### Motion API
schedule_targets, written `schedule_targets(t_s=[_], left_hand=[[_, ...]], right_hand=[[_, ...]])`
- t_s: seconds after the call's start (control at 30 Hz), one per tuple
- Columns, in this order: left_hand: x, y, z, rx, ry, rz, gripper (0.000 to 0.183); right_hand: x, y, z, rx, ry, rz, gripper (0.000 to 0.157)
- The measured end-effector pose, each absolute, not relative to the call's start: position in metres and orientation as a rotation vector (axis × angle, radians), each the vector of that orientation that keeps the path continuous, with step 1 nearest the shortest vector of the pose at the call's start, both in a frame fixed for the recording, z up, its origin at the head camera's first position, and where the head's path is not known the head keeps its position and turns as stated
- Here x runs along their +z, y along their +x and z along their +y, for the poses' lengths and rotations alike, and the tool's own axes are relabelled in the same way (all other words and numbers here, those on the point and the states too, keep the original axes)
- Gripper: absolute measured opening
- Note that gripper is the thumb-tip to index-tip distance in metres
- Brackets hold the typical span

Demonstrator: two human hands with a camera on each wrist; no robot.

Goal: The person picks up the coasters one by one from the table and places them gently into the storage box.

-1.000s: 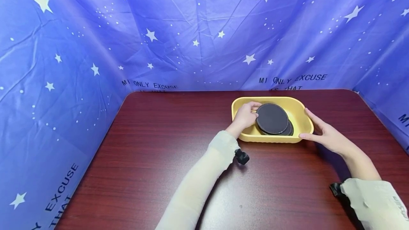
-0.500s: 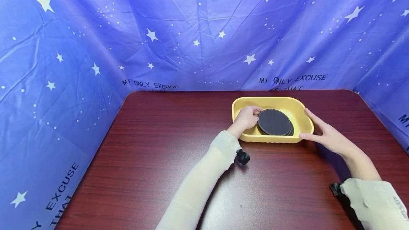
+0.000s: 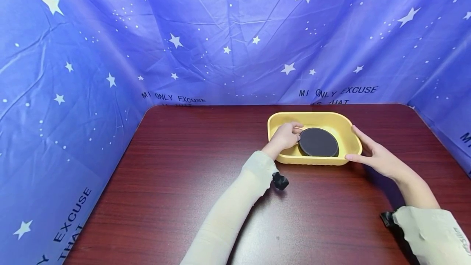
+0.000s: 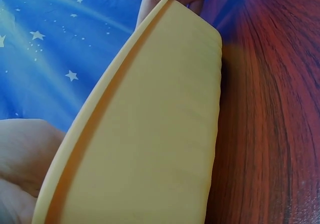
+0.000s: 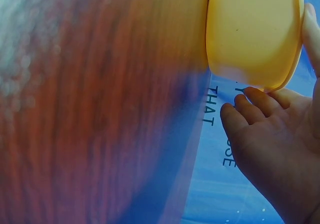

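Observation:
A yellow rounded basket (image 3: 309, 160) stands toward the back right of the table. In it lies a round black leather-like coaster (image 3: 318, 142) with a stitched edge, flat over whatever is beneath it. My left hand (image 3: 285, 137) reaches over the basket's left end and pinches the coaster's left edge; part of its fingers is hidden. At the opposite end, my right hand (image 3: 375, 156) holds the basket's corner, thumb on the front rim and index finger at the right side. The right wrist view shows the other fingers (image 5: 250, 107) against the basket's outer end.
The dark red wood-grain table (image 3: 184, 167) reaches back to a blue star-printed curtain (image 3: 235, 44) that encloses three sides. Black camera mounts (image 3: 280, 180) sit at the wrists over pale sleeves (image 3: 224, 216).
My left hand has lowered the coaster, tilted and offset a second ago, so it now covers the ones below, slightly toward the right and front. The right hand and basket stay put.

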State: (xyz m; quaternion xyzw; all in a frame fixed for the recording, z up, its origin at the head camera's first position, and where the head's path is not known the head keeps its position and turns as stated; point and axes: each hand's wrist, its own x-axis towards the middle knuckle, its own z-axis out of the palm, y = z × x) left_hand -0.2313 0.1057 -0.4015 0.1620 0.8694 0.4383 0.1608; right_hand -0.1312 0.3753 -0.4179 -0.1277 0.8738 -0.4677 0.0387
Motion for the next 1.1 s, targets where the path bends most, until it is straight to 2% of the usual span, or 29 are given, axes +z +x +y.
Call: schedule_targets(t_s=[1.1], left_hand=[[-0.389,-0.228,0.091,1.656,0.585,2.317,0.040]], right_hand=[[-0.419,-0.131,0.375,-1.436,-0.447,2.689,0.090]])
